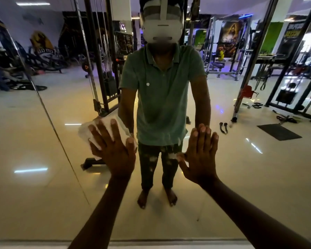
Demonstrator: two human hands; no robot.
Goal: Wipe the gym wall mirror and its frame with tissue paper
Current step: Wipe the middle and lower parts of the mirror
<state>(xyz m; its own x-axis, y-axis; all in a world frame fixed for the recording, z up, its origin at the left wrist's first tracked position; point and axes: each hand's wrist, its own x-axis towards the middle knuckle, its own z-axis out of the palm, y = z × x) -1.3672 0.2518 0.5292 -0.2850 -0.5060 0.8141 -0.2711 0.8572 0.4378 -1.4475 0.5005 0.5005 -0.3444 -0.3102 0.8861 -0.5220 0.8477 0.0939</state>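
Note:
The wall mirror [241,177] fills the view, showing a person in a green shirt and a headset. With straight, spread fingers my left hand [113,150] presses a white tissue paper [84,132] flat against the glass. Flat on the mirror to the right lies my right hand [199,153], fingers straight and together, nothing in it. A thin dark seam [48,114] between mirror panels runs slantwise at the left. The mirror's lower frame edge [169,242] crosses the bottom. Whitish smears [171,155] show on the glass between my hands.
Everything else is reflection: cable machine columns, racks, benches, handles and a dark mat on a glossy pale floor, posters on the far walls. Another person sits at the far left in the reflection.

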